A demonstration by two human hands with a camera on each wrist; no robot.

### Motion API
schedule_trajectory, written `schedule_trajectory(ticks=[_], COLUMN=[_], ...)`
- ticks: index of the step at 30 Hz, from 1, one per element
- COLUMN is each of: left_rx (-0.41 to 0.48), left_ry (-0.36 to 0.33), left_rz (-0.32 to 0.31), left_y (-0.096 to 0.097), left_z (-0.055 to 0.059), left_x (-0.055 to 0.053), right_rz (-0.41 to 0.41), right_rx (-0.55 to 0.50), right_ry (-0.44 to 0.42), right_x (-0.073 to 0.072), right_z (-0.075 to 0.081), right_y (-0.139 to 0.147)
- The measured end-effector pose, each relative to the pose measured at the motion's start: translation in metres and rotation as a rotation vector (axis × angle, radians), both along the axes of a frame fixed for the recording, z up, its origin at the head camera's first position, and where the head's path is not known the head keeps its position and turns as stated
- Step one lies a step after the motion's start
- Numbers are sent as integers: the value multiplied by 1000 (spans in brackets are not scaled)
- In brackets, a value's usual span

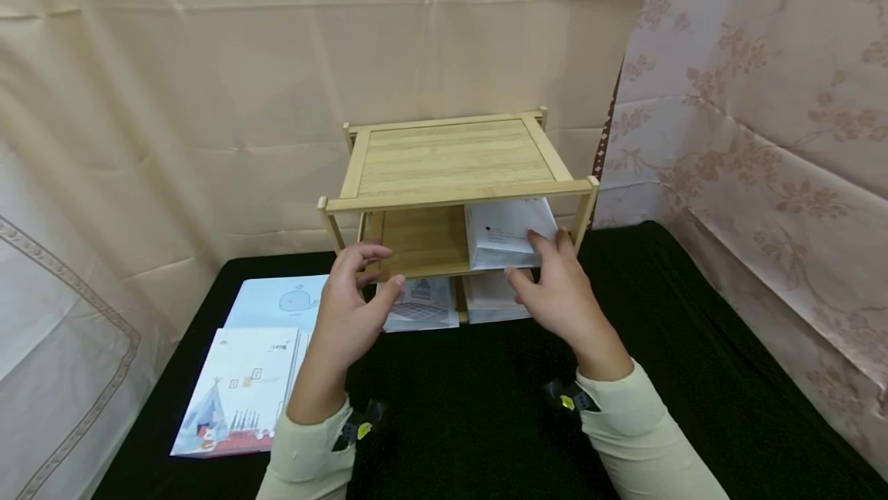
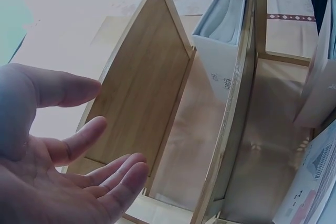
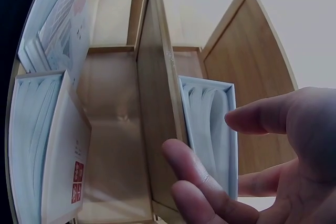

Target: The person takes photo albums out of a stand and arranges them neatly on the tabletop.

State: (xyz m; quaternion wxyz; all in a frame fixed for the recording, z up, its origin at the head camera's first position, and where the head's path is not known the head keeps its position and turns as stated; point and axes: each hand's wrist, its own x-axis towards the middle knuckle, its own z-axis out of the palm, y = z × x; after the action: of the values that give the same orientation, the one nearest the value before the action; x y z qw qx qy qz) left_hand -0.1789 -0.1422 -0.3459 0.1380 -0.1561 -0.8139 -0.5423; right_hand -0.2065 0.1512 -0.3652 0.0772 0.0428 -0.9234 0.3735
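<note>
A two-tier bamboo rack [image 1: 458, 193] stands on the table. On its middle shelf, toward the right end, sits a white box [image 1: 502, 234] whose open front shows pale folded edges inside [image 3: 207, 124]. My right hand [image 1: 565, 292] is at that box, fingertips on its right front part and thumb low by the shelf edge. To the left, my left hand [image 1: 354, 311] is held in front of the rack's left side, fingers spread and holding nothing. In the left wrist view, the left hand [image 2: 68, 145] overlaps the bamboo panel.
Under the middle shelf are a printed white pack [image 1: 422, 303] and another open-fronted white box [image 1: 496, 296]. On the black tablecloth [image 1: 458, 423] at left, a white box with a tent picture [image 1: 239, 388] overlaps a light blue whale box [image 1: 277, 301]. Curtains hang behind and at the sides.
</note>
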Motion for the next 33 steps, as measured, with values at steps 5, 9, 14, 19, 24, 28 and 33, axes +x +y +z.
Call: schedule_trajectory(ticks=[5, 9, 14, 19, 24, 28, 33], left_rx=[-10, -26, -37, -44, -64, -84, -96], left_ry=[-11, -23, -28, -41, -50, -64, -81], left_rz=[-16, -20, -29, -48, -57, -62, -70], left_y=[1, 2, 4, 4, 4, 4, 4], left_z=[-3, -5, -4, -6, -9, -10, -10], left_x=[-1, -2, -1, -3, -4, -5, -6], right_rz=[-14, -13, -1, 22, 35, 41, 45], right_rx=[47, 67, 70, 67, 102, 126, 137], right_ry=[18, 33, 60, 66, 68, 78, 89], right_x=[0, 1, 4, 7, 10, 12, 14], right_z=[-2, -2, -3, -4, -4, -5, -5], right_y=[-1, -2, -4, -10, -16, -19, -22])
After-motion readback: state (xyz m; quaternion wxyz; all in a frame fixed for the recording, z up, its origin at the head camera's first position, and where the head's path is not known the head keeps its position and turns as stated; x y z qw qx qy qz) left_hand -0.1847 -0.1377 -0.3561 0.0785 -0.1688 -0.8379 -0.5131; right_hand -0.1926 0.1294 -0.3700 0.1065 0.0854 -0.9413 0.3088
